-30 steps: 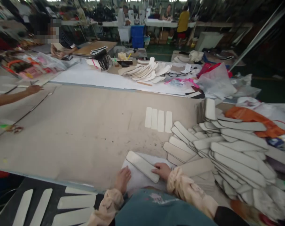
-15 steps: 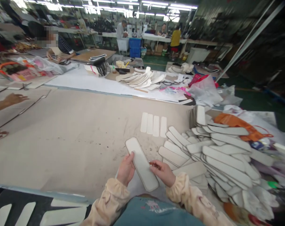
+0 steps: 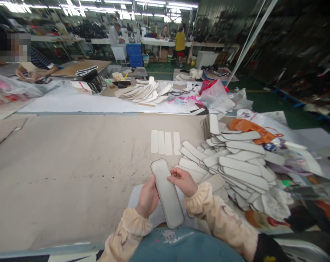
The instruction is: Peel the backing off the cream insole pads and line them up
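A long pale panel with rounded ends and a dark edge (image 3: pixel 167 196) is held tilted above the table's near edge. My left hand (image 3: pixel 148 196) grips its left side, the fingers partly hidden behind it. On the upper right side, my right hand (image 3: pixel 183 180) pinches the panel's edge between thumb and fingers. Several small white strips (image 3: pixel 161 142) lie in a row on the table beyond the panel. To the right spreads a large loose pile of similar pale panels (image 3: pixel 241 171).
The beige-covered table (image 3: pixel 72 163) extends left. Along its far side are a white fanned stack (image 3: pixel 145 91), dark bundled pieces (image 3: pixel 90 83) and plastic bags (image 3: pixel 216 96). An orange bag (image 3: pixel 252 129) lies behind the pile. A person in a striped top (image 3: pixel 39 58) works at far left.
The view has turned to the right. The held panel is more upright, and my right hand has moved up along its right edge. Another person's hand at the left has left the view.
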{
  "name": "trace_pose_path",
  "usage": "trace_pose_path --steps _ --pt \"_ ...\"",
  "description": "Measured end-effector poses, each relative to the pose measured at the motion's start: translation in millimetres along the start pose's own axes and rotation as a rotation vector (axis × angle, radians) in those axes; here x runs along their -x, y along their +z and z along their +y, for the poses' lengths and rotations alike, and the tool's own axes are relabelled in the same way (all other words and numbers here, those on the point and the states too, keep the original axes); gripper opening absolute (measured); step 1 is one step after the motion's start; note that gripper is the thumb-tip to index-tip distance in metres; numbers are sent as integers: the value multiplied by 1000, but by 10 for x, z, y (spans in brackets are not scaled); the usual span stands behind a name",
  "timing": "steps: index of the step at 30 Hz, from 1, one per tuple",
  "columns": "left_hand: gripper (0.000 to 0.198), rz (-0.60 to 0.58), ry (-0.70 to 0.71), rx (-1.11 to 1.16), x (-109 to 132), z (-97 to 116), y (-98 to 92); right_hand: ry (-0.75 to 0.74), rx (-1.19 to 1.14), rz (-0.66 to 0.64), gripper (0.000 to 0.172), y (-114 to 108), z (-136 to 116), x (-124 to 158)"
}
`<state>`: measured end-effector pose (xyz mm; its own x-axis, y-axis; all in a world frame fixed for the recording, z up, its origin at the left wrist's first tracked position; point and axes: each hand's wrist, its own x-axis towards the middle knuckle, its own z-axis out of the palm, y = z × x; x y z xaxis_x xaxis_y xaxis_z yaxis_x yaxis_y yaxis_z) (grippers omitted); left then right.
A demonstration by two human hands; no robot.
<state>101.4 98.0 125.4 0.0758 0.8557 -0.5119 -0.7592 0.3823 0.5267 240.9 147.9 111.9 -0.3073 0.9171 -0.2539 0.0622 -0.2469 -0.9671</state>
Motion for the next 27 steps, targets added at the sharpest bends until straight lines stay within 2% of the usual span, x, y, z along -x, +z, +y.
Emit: trace_pose_path --steps 4,15,20,24,27 --pt "52 0 -7 41 -20 -76 85 38 -31 21 35 -47 11 14" --pt "56 15 -13 35 -75 -187 174 51 -23 31 35 -162 36 27" --pt "43 -10 36 -72 -92 -223 209 35 2 39 32 -185 48 11" --pt "36 57 61 -138 -138 -255 206 28 47 58 32 -195 36 -2" --pt "35 73 60 -109 -182 -240 181 28 26 -16 34 -232 52 7"
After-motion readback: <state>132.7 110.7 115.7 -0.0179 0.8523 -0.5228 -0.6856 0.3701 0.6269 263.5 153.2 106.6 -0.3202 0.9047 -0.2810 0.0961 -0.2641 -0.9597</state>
